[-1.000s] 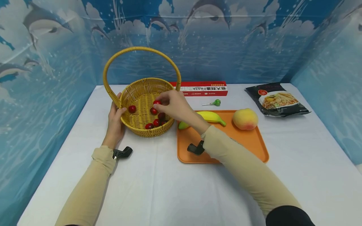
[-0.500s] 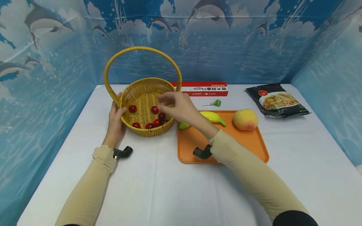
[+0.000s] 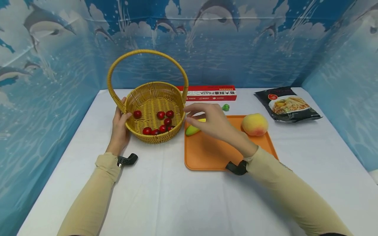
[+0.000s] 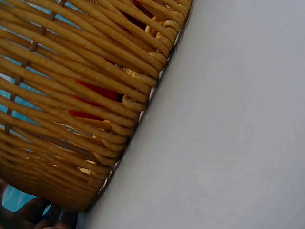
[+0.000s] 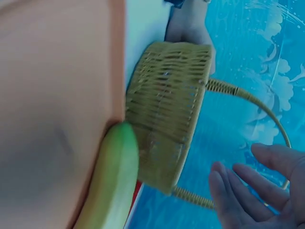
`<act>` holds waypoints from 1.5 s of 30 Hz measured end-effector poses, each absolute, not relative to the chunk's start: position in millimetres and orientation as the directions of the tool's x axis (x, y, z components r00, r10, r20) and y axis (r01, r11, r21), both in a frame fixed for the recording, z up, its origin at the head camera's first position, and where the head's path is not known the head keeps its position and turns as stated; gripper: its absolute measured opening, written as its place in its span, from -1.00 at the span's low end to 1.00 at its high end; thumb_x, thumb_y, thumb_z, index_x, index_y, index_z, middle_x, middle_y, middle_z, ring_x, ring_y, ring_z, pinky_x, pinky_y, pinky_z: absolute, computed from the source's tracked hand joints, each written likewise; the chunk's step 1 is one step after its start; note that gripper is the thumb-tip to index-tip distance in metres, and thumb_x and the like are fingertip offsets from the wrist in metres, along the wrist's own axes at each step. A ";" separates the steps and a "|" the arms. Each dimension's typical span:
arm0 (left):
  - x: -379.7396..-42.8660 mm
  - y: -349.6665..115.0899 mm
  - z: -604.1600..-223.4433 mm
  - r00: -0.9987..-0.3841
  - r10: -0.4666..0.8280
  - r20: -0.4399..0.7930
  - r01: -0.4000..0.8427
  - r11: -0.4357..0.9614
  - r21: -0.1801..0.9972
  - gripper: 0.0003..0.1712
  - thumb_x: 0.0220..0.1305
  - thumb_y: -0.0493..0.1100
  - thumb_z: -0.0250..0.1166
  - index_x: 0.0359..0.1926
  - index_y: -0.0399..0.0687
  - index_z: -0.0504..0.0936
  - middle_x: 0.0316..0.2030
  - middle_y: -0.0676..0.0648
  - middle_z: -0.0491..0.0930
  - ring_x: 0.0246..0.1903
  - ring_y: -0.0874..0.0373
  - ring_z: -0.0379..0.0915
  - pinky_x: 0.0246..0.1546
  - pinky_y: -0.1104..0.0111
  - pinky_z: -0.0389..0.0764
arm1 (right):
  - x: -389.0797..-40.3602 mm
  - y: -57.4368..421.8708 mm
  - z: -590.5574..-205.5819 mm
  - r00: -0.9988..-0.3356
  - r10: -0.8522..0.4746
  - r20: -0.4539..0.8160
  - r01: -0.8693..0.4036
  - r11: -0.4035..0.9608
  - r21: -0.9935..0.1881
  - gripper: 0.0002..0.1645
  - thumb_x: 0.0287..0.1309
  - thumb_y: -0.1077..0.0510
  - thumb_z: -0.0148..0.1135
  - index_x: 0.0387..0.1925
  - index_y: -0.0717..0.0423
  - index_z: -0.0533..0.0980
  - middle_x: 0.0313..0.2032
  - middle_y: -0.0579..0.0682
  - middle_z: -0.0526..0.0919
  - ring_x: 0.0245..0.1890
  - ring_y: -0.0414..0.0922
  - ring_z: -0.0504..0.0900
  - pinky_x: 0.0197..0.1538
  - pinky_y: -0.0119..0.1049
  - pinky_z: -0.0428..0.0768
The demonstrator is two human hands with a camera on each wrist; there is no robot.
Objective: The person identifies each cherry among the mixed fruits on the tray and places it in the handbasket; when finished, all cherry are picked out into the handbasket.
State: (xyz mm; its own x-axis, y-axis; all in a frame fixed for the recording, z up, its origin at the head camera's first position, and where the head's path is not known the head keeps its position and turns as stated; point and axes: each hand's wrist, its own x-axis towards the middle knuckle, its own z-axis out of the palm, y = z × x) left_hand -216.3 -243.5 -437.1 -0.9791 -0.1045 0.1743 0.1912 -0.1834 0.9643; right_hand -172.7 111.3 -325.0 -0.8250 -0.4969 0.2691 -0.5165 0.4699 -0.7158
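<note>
My left hand [image 3: 119, 131] grips the left side of a yellow wicker basket [image 3: 153, 139], its thumb over the rim where the handle starts. Several dark red cherries [image 3: 160, 115] lie inside, mostly toward the near right. In the left wrist view, the woven wall [image 4: 71, 90] fills the left half, with red showing through gaps. Just right of the basket, my right hand [image 3: 214, 121] hovers over the orange tray [image 3: 206, 154], fingers bent loosely, holding nothing. Below it is a banana [image 5: 112, 176], partly covered by the hand in the head view.
A peach [image 3: 255, 124] sits on the tray's right part. Behind are a red pasta box [image 3: 212, 93] and a green lollipop [image 3: 225, 107], its stick hidden by the hand. A black noodle packet [image 3: 289, 104] lies at the back right.
My right hand has let go of a cherry in the basket and moved right, out over the tray. One cherry has appeared at the basket's near left. The left hand stays put.
</note>
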 end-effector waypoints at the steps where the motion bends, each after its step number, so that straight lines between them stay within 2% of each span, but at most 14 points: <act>1: -216.5 -243.4 -437.3 -0.979 -0.104 0.174 0.191 -0.187 0.964 -0.21 0.49 -0.29 -0.01 0.64 0.39 0.18 0.63 0.07 0.12 0.60 0.06 0.08 0.60 0.23 0.16 | -171.1 116.8 -325.5 -0.830 -0.487 0.273 -0.517 0.487 -0.703 -0.58 0.38 0.16 0.37 0.24 0.06 0.65 0.14 -0.03 0.75 0.07 -0.10 0.75 0.17 -0.10 0.72; 7: -216.9 -241.5 -437.9 -0.980 -0.102 0.170 0.187 -0.196 0.962 -0.20 0.49 -0.29 -0.01 0.63 0.41 0.18 0.63 0.07 0.11 0.61 0.04 0.07 0.56 0.30 0.23 | -161.7 152.3 -329.1 -0.868 -0.415 0.274 -0.485 0.586 -0.649 -0.52 0.37 0.10 0.39 0.29 0.00 0.62 0.20 -0.02 0.72 0.12 0.03 0.74 0.24 0.06 0.67; 13: -215.0 -242.0 -436.7 -0.982 -0.098 0.161 0.177 -0.182 0.967 -0.20 0.49 -0.26 0.00 0.64 0.44 0.17 0.63 0.07 0.11 0.60 0.05 0.08 0.58 0.26 0.21 | -151.3 191.8 -334.8 -0.879 -0.355 0.317 -0.476 0.659 -0.582 -0.49 0.32 0.14 0.45 0.28 0.07 0.62 0.19 0.05 0.72 0.12 0.13 0.74 0.23 0.11 0.66; 19: -212.1 -245.0 -434.9 -0.980 -0.110 0.169 0.187 -0.191 0.963 -0.19 0.50 -0.28 -0.02 0.66 0.35 0.13 0.64 0.04 0.08 0.60 0.04 0.06 0.59 0.26 0.18 | -146.2 225.7 -336.2 -0.893 -0.286 0.348 -0.431 0.766 -0.477 -0.32 0.25 0.09 0.51 0.38 0.02 0.55 0.21 0.15 0.69 0.13 0.18 0.67 0.20 0.23 0.59; 23: -211.1 -245.0 -435.7 -0.979 -0.116 0.168 0.187 -0.190 0.964 -0.21 0.53 -0.27 -0.01 0.67 0.32 0.12 0.65 0.06 0.08 0.60 0.06 0.06 0.58 0.30 0.20 | -144.4 246.3 -338.2 -0.896 -0.258 0.362 -0.410 0.794 -0.449 -0.09 0.19 0.05 0.55 0.53 -0.06 0.38 0.35 0.17 0.55 0.24 0.19 0.54 0.23 0.29 0.52; 26: -211.1 -243.3 -435.7 -0.978 -0.118 0.172 0.192 -0.187 0.963 -0.24 0.56 -0.24 0.01 0.67 0.31 0.12 0.65 0.04 0.09 0.60 0.06 0.07 0.57 0.32 0.21 | -141.9 259.1 -342.4 -0.893 -0.251 0.373 -0.408 0.802 -0.437 0.10 0.17 0.00 0.56 0.64 -0.16 0.20 0.51 0.15 0.36 0.36 0.21 0.44 0.30 0.39 0.43; 29: -211.6 -241.7 -435.0 -0.977 -0.114 0.179 0.198 -0.180 0.964 -0.27 0.59 -0.20 0.03 0.67 0.30 0.13 0.65 0.03 0.09 0.61 0.05 0.07 0.57 0.32 0.21 | -137.4 269.0 -347.7 -0.900 -0.229 0.372 -0.383 0.822 -0.421 0.19 0.13 -0.05 0.58 0.67 -0.17 0.12 0.62 0.12 0.17 0.50 0.25 0.28 0.38 0.50 0.31; 33: -212.9 -239.4 -437.5 -0.975 -0.117 0.186 0.205 -0.170 0.964 -0.29 0.61 -0.13 0.06 0.67 0.30 0.14 0.64 0.05 0.11 0.61 0.08 0.07 0.60 0.28 0.17 | -137.0 282.4 -359.6 -0.889 -0.203 0.410 -0.358 0.867 -0.347 0.23 0.08 -0.08 0.61 0.66 -0.04 0.13 0.65 0.19 0.08 0.59 0.32 0.11 0.49 0.48 0.14; 38: -216.0 -235.6 -441.0 -0.975 -0.115 0.189 0.205 -0.152 0.967 -0.29 0.62 -0.06 0.07 0.68 0.28 0.14 0.63 0.05 0.15 0.60 0.08 0.08 0.62 0.20 0.14 | -138.9 299.8 -376.4 -0.878 -0.193 0.439 -0.330 0.908 -0.260 0.18 0.21 -0.19 0.50 0.67 0.05 0.11 0.67 0.23 -0.03 0.60 0.39 0.03 0.57 0.44 -0.05; 42: -215.6 -238.5 -440.2 -0.973 -0.122 0.194 0.211 -0.150 0.966 -0.31 0.62 -0.03 0.08 0.66 0.31 0.16 0.63 0.05 0.16 0.60 0.06 0.09 0.62 0.17 0.14 | -141.8 306.0 -386.3 -0.877 -0.199 0.437 -0.334 0.906 -0.259 0.12 0.31 -0.29 0.36 0.67 0.03 0.09 0.68 0.21 -0.09 0.61 0.40 -0.03 0.57 0.45 -0.09; 45: -213.0 -242.7 -439.6 -0.971 -0.138 0.197 0.217 -0.151 0.964 -0.31 0.61 -0.01 0.10 0.65 0.33 0.18 0.63 0.05 0.15 0.60 0.08 0.08 0.62 0.19 0.13 | -146.7 306.8 -391.5 -0.861 -0.216 0.461 -0.365 0.894 -0.262 0.10 0.33 -0.33 0.32 0.67 0.02 0.10 0.68 0.22 -0.06 0.61 0.39 -0.02 0.58 0.44 -0.09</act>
State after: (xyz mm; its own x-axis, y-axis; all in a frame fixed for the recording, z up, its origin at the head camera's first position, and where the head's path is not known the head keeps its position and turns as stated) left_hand -213.0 -242.7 -439.6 -0.9706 -0.1380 0.1973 0.2174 -0.1506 0.9644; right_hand -146.7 306.8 -391.5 -0.8609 -0.2162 0.4605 -0.3646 0.8936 -0.2620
